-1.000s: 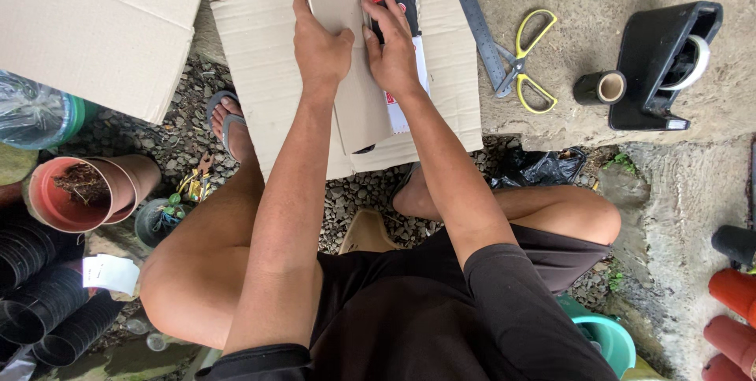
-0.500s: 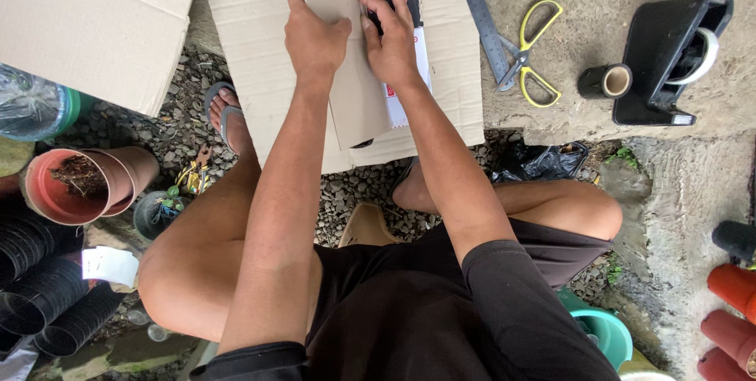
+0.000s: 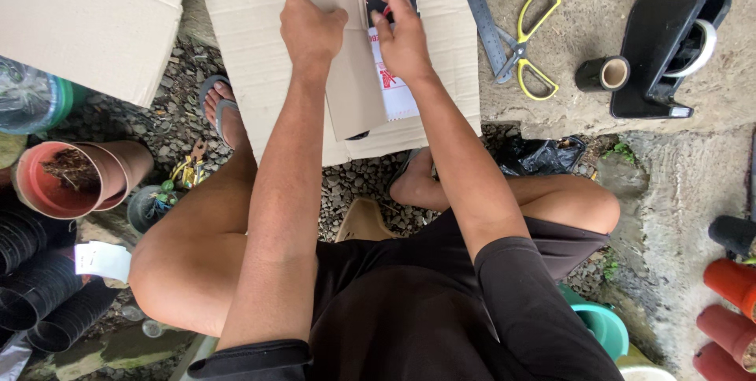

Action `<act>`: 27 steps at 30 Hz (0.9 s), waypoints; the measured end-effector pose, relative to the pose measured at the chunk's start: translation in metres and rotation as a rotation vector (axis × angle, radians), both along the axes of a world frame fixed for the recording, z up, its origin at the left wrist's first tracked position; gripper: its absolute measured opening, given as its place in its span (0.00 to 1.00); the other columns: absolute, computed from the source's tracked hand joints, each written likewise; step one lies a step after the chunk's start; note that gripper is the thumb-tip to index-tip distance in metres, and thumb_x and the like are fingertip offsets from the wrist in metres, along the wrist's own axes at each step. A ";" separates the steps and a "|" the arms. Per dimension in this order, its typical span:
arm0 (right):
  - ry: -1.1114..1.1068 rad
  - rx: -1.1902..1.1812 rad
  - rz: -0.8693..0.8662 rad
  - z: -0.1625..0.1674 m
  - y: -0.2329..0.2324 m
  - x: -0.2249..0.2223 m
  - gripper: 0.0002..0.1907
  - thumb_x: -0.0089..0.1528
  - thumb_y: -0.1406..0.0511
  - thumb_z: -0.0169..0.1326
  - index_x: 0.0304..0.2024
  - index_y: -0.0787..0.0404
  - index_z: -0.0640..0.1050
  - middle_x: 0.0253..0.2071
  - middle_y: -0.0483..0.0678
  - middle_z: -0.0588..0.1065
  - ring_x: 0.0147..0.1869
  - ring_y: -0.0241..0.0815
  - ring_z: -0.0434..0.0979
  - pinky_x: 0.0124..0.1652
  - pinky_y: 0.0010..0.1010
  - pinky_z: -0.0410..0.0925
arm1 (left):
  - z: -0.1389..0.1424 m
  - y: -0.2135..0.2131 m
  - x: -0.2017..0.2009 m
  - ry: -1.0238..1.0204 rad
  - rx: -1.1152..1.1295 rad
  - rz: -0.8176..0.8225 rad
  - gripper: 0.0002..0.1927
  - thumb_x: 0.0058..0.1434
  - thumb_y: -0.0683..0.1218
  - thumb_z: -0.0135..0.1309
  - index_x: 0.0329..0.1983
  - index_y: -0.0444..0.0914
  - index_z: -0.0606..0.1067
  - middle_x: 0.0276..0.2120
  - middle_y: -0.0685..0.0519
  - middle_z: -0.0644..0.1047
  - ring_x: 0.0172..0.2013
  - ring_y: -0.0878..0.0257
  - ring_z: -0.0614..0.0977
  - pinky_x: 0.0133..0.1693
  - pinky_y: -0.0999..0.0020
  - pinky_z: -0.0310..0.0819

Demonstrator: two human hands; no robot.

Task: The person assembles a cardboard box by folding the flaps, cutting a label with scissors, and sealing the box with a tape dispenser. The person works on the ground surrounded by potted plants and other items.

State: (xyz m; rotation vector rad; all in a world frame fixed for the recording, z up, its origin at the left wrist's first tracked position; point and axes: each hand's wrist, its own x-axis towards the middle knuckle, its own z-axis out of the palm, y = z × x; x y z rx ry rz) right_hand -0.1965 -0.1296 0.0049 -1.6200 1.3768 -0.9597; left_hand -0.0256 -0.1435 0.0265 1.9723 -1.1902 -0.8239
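The person sat low over a flattened cardboard sheet (image 3: 260, 26) spread on gravel, both arms reaching forward.

Left hand (image 3: 311, 30): fingers closed over the top of a folded brown cardboard piece (image 3: 350, 74), thumb on its right edge, pinning it against the sheet. The piece lay lengthwise away from the body, its near end reaching almost to the sheet's front edge.

Right hand (image 3: 402, 34): palm down, fingers spread flat, pressing a red, black and white printed card (image 3: 390, 85). It gripped nothing. The card lay just beside the brown piece on its right, partly tucked under that piece's edge; its far end ran out of frame.

Surroundings: a second, larger cardboard panel (image 3: 87, 18) lay to the left. On the concrete to the right were a metal ruler (image 3: 480, 11) set at an angle and yellow-handled scissors (image 3: 528, 46), whose blades touched the ruler. Just beyond stood a small dark tape roll (image 3: 602, 74) next to a black tape dispenser (image 3: 669, 50) loaded with a clear roll. A crumpled black plastic bag (image 3: 543, 156) sat by the right knee. To the left were a terracotta-coloured pot (image 3: 67, 180) lying on its side and stacked black nursery pots (image 3: 39, 286). Red-brown pots (image 3: 728, 318) stood at far right.
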 end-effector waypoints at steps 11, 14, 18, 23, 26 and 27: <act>0.063 -0.198 -0.132 0.029 0.083 -0.083 0.16 0.71 0.76 0.52 0.61 0.67 0.73 0.60 0.56 0.76 0.67 0.50 0.75 0.67 0.37 0.66 | -0.034 0.000 0.008 -0.082 0.001 0.005 0.40 0.50 0.43 0.67 0.63 0.35 0.62 0.37 0.39 0.84 0.41 0.42 0.86 0.46 0.55 0.81; 0.343 -0.290 -0.300 0.035 0.100 -0.126 0.15 0.68 0.77 0.56 0.57 0.65 0.75 0.54 0.55 0.76 0.62 0.53 0.75 0.63 0.40 0.67 | -0.041 -0.001 0.009 -0.081 -0.029 -0.021 0.41 0.51 0.44 0.69 0.65 0.35 0.61 0.38 0.39 0.84 0.42 0.42 0.86 0.47 0.55 0.81; 0.629 -0.356 -0.298 0.033 0.109 -0.183 0.18 0.66 0.75 0.62 0.57 0.69 0.73 0.55 0.59 0.73 0.61 0.58 0.71 0.61 0.46 0.66 | -0.040 0.004 0.013 0.019 -0.043 -0.033 0.48 0.50 0.43 0.68 0.71 0.35 0.56 0.43 0.41 0.84 0.43 0.47 0.88 0.49 0.59 0.82; 0.819 -0.135 -0.176 0.029 0.098 -0.238 0.29 0.54 0.62 0.73 0.53 0.68 0.76 0.51 0.61 0.73 0.56 0.62 0.70 0.55 0.49 0.65 | -0.032 0.003 0.009 0.006 -0.097 -0.042 0.48 0.50 0.40 0.68 0.72 0.37 0.56 0.47 0.41 0.84 0.47 0.47 0.87 0.50 0.60 0.82; 0.850 0.083 -0.131 0.031 0.082 -0.252 0.30 0.53 0.56 0.75 0.49 0.67 0.77 0.47 0.59 0.76 0.54 0.61 0.73 0.54 0.49 0.66 | -0.027 0.000 0.007 -0.011 -0.094 -0.010 0.49 0.48 0.39 0.68 0.71 0.37 0.56 0.45 0.41 0.84 0.47 0.46 0.86 0.51 0.59 0.80; 0.860 0.167 -0.117 0.032 0.078 -0.253 0.31 0.53 0.55 0.75 0.48 0.67 0.77 0.46 0.58 0.76 0.54 0.60 0.73 0.53 0.49 0.67 | -0.026 0.001 0.006 -0.002 -0.070 -0.012 0.48 0.49 0.39 0.68 0.71 0.38 0.56 0.45 0.41 0.84 0.47 0.46 0.86 0.51 0.58 0.80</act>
